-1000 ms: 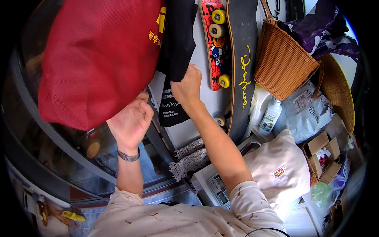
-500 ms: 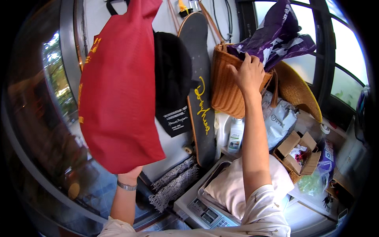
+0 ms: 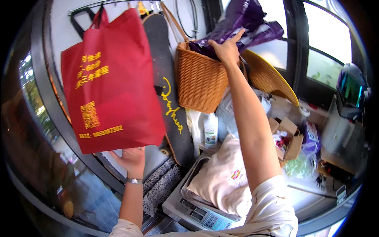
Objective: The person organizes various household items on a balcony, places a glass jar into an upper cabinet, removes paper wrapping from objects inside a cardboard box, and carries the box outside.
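My left hand (image 3: 130,161) is open under a red fabric bag (image 3: 132,91) that hangs by its handles, its thumb out and fingertips partly hidden by the bag's bottom. My right hand (image 3: 227,49) reaches up to a crumpled purple plastic bag (image 3: 242,14) in the top of a brown wicker basket (image 3: 201,85), touching it with thumb and index finger spread. Between the red bag and the basket stands a black skateboard (image 3: 156,39) with yellow script.
Below are a metal scale (image 3: 197,213) with a pale pink cushion (image 3: 213,181), a white bottle (image 3: 210,130), lace cloth (image 3: 158,185) and an open cardboard box (image 3: 294,146). A straw hat (image 3: 272,79) leans by the dark-framed window, near a helmet (image 3: 351,91). Glass lies left.
My right hand left the black cloth for the purple bag and moved higher onto it. The red bag turned to show more printing and now hides the black cloth. The view has shifted.
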A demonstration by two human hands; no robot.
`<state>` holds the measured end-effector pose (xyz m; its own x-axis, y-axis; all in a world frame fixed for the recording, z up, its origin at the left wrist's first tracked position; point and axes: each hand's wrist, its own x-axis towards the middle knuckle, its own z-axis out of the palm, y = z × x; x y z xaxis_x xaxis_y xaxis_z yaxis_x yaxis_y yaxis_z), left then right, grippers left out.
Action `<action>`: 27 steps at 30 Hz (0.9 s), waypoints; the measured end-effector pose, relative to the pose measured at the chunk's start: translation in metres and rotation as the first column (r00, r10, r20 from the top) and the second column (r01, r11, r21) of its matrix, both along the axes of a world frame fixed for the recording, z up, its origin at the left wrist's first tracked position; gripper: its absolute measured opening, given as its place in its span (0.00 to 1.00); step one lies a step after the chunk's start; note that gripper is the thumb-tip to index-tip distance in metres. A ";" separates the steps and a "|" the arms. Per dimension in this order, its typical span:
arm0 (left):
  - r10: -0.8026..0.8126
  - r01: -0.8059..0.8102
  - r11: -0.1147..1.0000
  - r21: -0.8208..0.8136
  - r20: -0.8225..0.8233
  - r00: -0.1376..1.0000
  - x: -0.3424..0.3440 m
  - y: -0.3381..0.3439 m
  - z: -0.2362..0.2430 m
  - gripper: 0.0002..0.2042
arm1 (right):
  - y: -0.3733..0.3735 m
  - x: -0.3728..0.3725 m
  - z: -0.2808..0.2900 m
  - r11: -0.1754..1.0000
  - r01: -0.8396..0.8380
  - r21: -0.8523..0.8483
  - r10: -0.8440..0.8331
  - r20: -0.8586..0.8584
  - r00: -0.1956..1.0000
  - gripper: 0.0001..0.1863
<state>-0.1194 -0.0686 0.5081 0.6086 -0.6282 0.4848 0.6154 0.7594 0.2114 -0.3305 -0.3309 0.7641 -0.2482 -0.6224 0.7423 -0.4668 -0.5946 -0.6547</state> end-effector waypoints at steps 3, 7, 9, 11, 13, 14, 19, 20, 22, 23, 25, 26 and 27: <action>0.050 -0.004 0.944 0.331 -0.129 0.990 0.055 -0.037 -0.073 0.22 | -0.052 -0.005 0.012 0.996 0.037 0.079 -0.039 0.030 0.999 0.43; 0.051 -0.098 0.737 0.669 0.089 0.995 0.039 -0.059 -0.097 0.11 | -0.067 -0.022 0.025 0.964 0.151 -0.219 -0.157 -0.012 0.988 0.18; -0.139 -0.209 0.623 0.754 0.369 0.919 0.006 -0.051 -0.075 0.10 | -0.065 -0.044 0.044 0.925 0.143 -0.351 -0.135 0.047 0.990 0.17; -0.167 -0.226 0.631 0.742 0.415 0.894 -0.005 -0.050 -0.059 0.12 | -0.052 -0.055 0.065 0.865 0.087 -0.494 -0.050 0.089 0.995 0.19; -0.181 -0.332 0.800 0.500 0.728 0.661 -0.017 -0.064 -0.042 0.15 | -0.048 -0.067 0.091 0.823 0.180 -0.538 -0.129 0.132 0.983 0.19; -0.166 -0.321 0.848 0.422 0.786 0.595 -0.027 -0.076 -0.028 0.17 | -0.048 -0.075 0.104 0.800 0.191 -0.569 -0.128 0.148 0.981 0.20; 0.430 -0.561 0.722 -0.406 0.898 -0.095 -0.112 -0.126 0.105 0.25 | -0.005 -0.090 0.125 0.684 0.093 -0.723 0.066 0.189 0.980 0.14; 0.505 -0.591 0.630 -0.504 0.844 -0.180 -0.124 -0.138 0.129 0.28 | 0.003 -0.090 0.126 0.673 0.070 -0.737 0.061 0.150 0.987 0.14; 0.524 -0.676 0.386 -0.627 0.753 -0.398 -0.130 -0.160 0.163 0.32 | 0.019 -0.080 0.126 0.692 0.011 -0.722 0.083 0.095 0.992 0.12; 0.463 -0.708 0.257 -0.658 0.727 -0.508 -0.133 -0.174 0.171 0.33 | 0.021 -0.082 0.125 0.700 0.016 -0.714 0.068 0.089 0.994 0.12; 0.375 -0.769 0.189 -0.611 0.768 -0.519 -0.131 -0.195 0.172 0.36 | 0.022 -0.081 0.119 0.658 -0.067 -0.750 0.097 -0.004 0.995 0.12; 0.329 -0.772 0.225 -0.595 0.792 -0.515 -0.133 -0.201 0.172 0.37 | 0.019 -0.083 0.117 0.648 -0.085 -0.757 0.106 -0.020 0.994 0.12; 0.307 -0.750 0.164 -0.641 0.756 -0.579 -0.132 -0.208 0.173 0.35 | 0.017 -0.085 0.115 0.657 -0.079 -0.750 0.059 -0.054 0.997 0.12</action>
